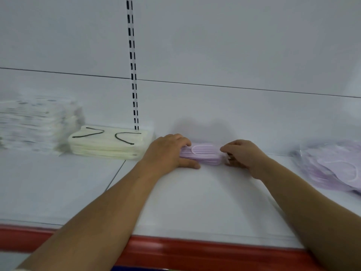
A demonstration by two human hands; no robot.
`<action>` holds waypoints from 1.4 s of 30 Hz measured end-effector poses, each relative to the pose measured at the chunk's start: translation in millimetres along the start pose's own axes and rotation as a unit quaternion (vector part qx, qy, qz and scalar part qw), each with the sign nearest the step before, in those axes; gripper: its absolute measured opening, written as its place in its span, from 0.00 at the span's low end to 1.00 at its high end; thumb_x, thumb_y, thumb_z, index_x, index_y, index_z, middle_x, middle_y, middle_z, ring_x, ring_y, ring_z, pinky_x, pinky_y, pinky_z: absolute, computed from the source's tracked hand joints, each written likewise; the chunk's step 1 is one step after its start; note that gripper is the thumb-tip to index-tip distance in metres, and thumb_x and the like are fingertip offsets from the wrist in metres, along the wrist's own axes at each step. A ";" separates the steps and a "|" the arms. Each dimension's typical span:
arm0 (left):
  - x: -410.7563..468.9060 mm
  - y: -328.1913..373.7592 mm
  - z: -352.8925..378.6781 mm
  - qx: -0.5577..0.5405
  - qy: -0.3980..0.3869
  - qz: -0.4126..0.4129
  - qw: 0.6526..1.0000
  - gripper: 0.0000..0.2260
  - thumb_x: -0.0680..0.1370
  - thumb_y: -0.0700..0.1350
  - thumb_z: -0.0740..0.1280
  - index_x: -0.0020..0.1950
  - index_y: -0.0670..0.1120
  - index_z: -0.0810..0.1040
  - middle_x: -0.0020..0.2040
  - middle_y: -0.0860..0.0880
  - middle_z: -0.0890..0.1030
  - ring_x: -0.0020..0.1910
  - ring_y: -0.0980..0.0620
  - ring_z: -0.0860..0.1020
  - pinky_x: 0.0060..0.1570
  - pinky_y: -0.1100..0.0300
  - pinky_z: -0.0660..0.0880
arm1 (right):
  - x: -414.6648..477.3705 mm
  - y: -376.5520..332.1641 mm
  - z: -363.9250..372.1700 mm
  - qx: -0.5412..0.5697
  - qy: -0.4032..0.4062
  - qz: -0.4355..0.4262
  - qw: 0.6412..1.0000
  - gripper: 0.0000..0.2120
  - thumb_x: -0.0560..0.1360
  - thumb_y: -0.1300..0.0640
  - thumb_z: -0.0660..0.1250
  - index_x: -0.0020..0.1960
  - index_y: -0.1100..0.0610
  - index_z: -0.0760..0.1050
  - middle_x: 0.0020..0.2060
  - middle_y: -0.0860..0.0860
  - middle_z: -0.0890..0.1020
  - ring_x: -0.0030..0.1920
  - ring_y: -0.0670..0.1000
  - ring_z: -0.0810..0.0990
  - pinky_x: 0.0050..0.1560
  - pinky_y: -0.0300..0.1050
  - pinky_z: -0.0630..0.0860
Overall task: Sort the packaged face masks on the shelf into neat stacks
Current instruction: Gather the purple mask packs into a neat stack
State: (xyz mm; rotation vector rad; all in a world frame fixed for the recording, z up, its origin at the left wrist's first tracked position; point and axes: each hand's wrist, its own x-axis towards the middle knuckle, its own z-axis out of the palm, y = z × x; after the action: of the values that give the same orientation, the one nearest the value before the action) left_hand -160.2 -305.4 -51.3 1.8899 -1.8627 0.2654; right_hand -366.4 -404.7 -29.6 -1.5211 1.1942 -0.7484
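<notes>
On white shelf (195,202), pleated lilac mask stack (203,155), left grip (168,153) and right grip (242,155) clasping ends

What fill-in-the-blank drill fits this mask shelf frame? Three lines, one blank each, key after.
1. The cream mask stack has ____ ear loops.
2. The left hand and right hand hold opposite ends of the lilac mask stack, which lies to the ____ of the cream one.
3. The front edge strip of the shelf is ____.
Missing words: black; right; red.
</notes>
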 end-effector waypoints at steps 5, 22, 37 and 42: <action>0.6 0.9 0.1 -0.017 -0.012 -0.001 1.000 0.30 0.64 0.71 0.71 0.60 0.56 0.77 0.56 0.59 0.77 0.56 0.57 0.75 0.51 0.62 0.68 | 0.8 1.4 0.9 -0.059 0.022 -0.034 0.997 0.10 0.74 0.62 0.70 0.53 0.65 0.78 0.36 0.55 0.78 0.33 0.52 0.77 0.36 0.41 0.81; 2.0 128.7 -5.5 -0.087 -0.021 0.181 0.979 0.13 0.75 0.64 0.63 0.52 0.60 0.80 0.48 0.67 0.78 0.49 0.68 0.75 0.51 0.63 0.75 | -44.8 -11.8 -127.1 -0.542 0.193 -0.159 0.802 0.11 0.74 0.58 0.63 0.55 0.55 0.74 0.51 0.52 0.79 0.49 0.56 0.76 0.45 0.45 0.68; 90.9 290.6 77.2 -0.217 -0.142 -0.040 0.965 0.38 0.74 0.66 0.66 0.77 0.47 0.62 0.75 0.47 0.67 0.72 0.48 0.68 0.69 0.53 0.67 | -88.2 102.3 -253.3 -0.492 0.259 -0.132 0.821 0.21 0.78 0.40 0.59 0.66 0.49 0.72 0.66 0.47 0.73 0.67 0.52 0.67 0.65 0.47 0.64; 92.9 295.0 102.7 -0.290 -0.178 -0.055 0.939 0.49 0.65 0.69 0.71 0.79 0.49 0.57 0.76 0.50 0.66 0.72 0.50 0.68 0.70 0.52 0.66 | -82.0 110.9 -253.5 -0.479 0.258 -0.178 0.820 0.21 0.77 0.40 0.61 0.65 0.49 0.74 0.65 0.46 0.75 0.66 0.52 0.69 0.63 0.46 0.66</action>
State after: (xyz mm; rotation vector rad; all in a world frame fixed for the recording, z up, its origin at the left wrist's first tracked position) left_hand -463.1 -425.3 -41.8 1.6769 -1.7725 -0.6399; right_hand -654.0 -411.2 -52.6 -2.5286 1.8868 -0.8910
